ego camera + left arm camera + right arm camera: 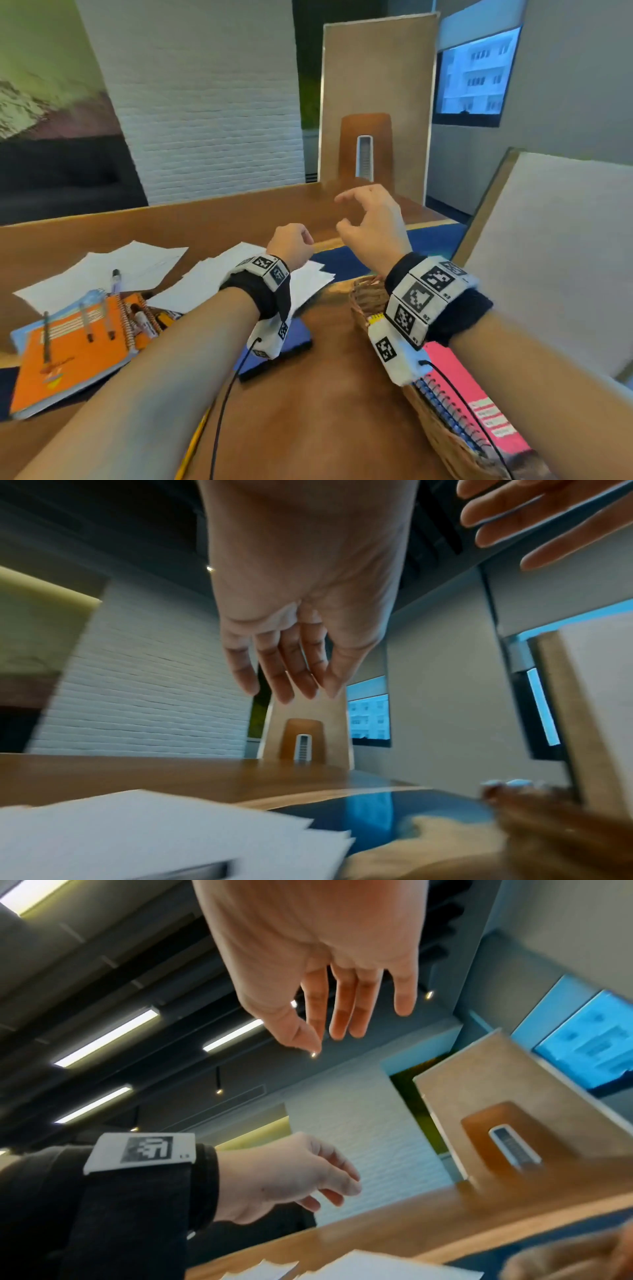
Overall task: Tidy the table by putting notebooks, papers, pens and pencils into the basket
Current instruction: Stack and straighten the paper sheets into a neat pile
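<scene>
Both hands hover empty above the table's middle. My left hand hangs with relaxed fingers over the white papers. My right hand is raised higher, fingers loosely spread, past the far end of the wicker basket. The basket holds a pink spiral notebook. At the left lies an orange spiral notebook with several pens on it, and a marker rests on more papers. A dark blue notebook lies under my left wrist. A yellow pencil lies near the front edge.
A blue mat lies beyond the papers. A wooden partition runs along the table's back, and a white panel stands upright at the right beside the basket. A chair back shows beyond.
</scene>
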The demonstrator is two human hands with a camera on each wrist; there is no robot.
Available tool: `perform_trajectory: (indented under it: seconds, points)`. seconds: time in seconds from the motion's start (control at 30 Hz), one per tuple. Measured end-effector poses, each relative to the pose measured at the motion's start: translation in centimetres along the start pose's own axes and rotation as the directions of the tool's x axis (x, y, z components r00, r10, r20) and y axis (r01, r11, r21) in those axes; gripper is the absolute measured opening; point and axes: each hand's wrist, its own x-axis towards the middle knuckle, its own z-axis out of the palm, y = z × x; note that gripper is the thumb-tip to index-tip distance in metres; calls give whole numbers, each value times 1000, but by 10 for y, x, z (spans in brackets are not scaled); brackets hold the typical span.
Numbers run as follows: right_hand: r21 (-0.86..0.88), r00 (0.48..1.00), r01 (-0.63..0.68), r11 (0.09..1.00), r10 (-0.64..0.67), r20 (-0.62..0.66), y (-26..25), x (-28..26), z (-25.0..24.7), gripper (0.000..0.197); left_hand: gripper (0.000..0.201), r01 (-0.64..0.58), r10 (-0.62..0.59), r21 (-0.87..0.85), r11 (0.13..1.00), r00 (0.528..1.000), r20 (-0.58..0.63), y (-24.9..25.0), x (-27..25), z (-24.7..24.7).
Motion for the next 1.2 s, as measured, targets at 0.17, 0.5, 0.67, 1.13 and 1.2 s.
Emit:
perform_trajectory:
  seconds: [0.17,0.5,0.67,1.13,1.2]
  points:
    - [-67,933,-41,997,62,354,-24,-5,72,19,8,169,-164,124,978,985,-49,-88,-20,-40]
    - [-64,779,-77,995,101,619,-53,-17,191,13,18,385,-358,296,874,923,-144,-220,-49,-94]
    - [-115,696,-56,992,121,708,-57,-9,235,20,24,394,-347,307,866,917,-200,-255,-36,-96]
    - [-345,521,157,925,219,825,-42,-3,281,29,27,336,-369,539,772,928,-50,-290,-18,-78]
    - [-355,529,170,919,219,820,-41,-3,282,26,24,346,-365,494,798,929,-61,-287,-19,-78]
